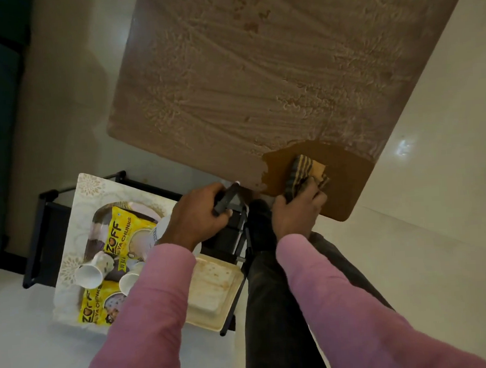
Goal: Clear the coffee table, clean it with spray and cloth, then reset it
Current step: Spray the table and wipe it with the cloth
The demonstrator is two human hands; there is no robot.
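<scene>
The brown coffee table (229, 79) fills the upper middle, its top covered in pale foamy streaks except for a wiped dark patch at the near right corner. My right hand (296, 212) presses a striped cloth (306, 172) flat on that wiped patch. My left hand (199, 215) is closed around the black trigger head of a spray bottle (228, 197), held just off the table's near edge. The bottle's body is mostly hidden under my hand and sleeve.
A patterned tray (91, 187) on a low black rack (48, 201) at lower left carries yellow snack packets (119, 228), two white cups (89, 274) and a plate. A stained cream square plate (214, 288) lies beside it. Pale floor surrounds the table; a dark sofa stands far left.
</scene>
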